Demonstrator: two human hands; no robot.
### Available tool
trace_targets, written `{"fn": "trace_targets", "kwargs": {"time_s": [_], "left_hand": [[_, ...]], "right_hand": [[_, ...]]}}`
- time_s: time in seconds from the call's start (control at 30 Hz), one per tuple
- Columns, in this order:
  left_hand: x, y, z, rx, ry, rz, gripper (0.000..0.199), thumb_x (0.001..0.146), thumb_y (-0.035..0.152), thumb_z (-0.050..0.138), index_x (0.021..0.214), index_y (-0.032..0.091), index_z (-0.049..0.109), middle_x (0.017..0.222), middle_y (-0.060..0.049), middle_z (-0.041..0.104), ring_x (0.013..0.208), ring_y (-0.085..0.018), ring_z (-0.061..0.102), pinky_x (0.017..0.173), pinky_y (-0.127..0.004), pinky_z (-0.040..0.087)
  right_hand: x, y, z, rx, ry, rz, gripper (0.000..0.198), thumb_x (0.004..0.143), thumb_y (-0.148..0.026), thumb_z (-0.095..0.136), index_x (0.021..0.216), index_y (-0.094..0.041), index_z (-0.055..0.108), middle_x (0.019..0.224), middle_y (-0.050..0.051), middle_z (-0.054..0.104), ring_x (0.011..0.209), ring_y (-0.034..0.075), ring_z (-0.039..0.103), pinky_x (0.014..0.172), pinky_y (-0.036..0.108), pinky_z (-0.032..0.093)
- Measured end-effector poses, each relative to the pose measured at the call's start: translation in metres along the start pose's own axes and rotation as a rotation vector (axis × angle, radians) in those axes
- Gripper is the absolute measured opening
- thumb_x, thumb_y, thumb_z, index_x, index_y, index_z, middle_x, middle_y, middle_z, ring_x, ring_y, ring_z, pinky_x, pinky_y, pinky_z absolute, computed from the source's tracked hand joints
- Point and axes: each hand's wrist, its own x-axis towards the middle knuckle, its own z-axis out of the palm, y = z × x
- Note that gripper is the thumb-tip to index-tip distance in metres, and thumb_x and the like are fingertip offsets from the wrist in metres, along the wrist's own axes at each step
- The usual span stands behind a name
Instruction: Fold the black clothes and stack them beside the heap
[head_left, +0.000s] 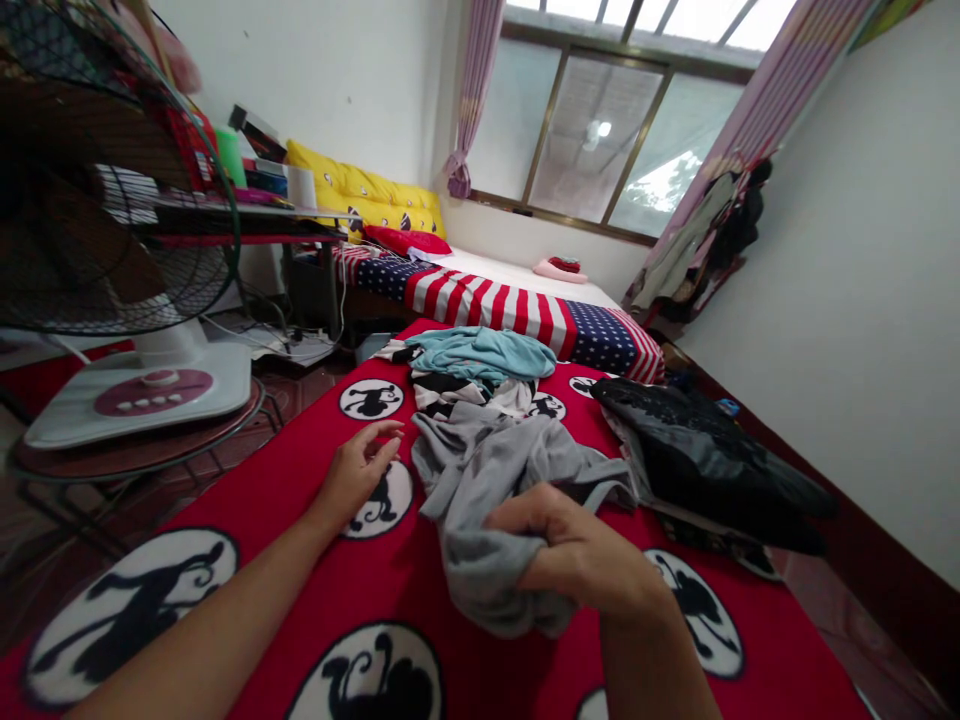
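My right hand (581, 555) grips a bunched grey cloth garment (517, 465), its fingers closed round the near end. The rest of the garment lies crumpled on the red bedspread (255, 495), which has black monkey figures in white circles. To the left of the garment, my left hand (365, 465) is just over the bedspread, fingers curved and apart, holding nothing. Beyond the grey cloth sits a heap with a light blue garment (487, 352) and a black-and-white cloth (442, 390). Folds hide what kind of garment the grey one is.
A black padded pile (712, 460) lies on the right side of the bedspread. On the left, an electric fan (142, 390) stands on a round stool (135, 455). A second bed with a striped, starred cover (487, 308) is under the window. Clothes (697, 240) hang at the right wall.
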Motion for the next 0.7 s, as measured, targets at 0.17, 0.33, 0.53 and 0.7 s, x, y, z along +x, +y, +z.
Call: {"fn": "trace_targets", "kwargs": {"time_s": [0.17, 0.33, 0.53, 0.7], "left_hand": [[0.001, -0.004, 0.001, -0.054, -0.123, 0.013, 0.053, 0.084, 0.057, 0.053, 0.121, 0.020, 0.058, 0.118, -0.011, 0.065, 0.088, -0.022, 0.068, 0.064, -0.028, 0.053], [0.002, -0.013, 0.001, 0.004, -0.171, 0.099, 0.047, 0.085, 0.053, 0.056, 0.120, 0.022, 0.060, 0.126, -0.011, 0.060, 0.097, -0.024, 0.067, 0.075, -0.032, 0.054], [0.004, -0.018, 0.002, -0.029, -0.147, 0.080, 0.044, 0.083, 0.053, 0.059, 0.114, 0.022, 0.064, 0.120, -0.010, 0.061, 0.093, -0.023, 0.068, 0.074, -0.033, 0.056], [0.003, -0.013, 0.003, -0.086, -0.129, 0.032, 0.046, 0.080, 0.054, 0.062, 0.110, 0.020, 0.066, 0.115, -0.010, 0.064, 0.082, -0.020, 0.069, 0.072, -0.033, 0.057]], "right_hand": [[0.010, -0.003, 0.024, -0.100, -0.223, -0.219, 0.034, 0.079, -0.039, 0.069, 0.100, -0.013, 0.071, 0.082, 0.001, 0.066, 0.070, 0.012, 0.059, 0.061, 0.018, 0.043], [0.018, 0.008, 0.014, -0.302, 0.238, -0.175, 0.050, 0.077, -0.034, 0.073, 0.124, -0.026, 0.061, 0.113, 0.003, 0.065, 0.083, 0.014, 0.064, 0.066, 0.022, 0.046], [0.003, 0.036, -0.034, -0.915, 0.628, 0.359, 0.076, 0.064, -0.038, 0.078, 0.135, -0.026, 0.053, 0.123, 0.010, 0.061, 0.096, 0.026, 0.062, 0.076, 0.033, 0.042], [0.006, 0.049, -0.041, -0.951, 0.482, 0.440, 0.017, 0.066, -0.028, 0.070, 0.081, -0.021, 0.073, 0.077, 0.004, 0.068, 0.077, 0.021, 0.062, 0.062, 0.028, 0.035]]}}
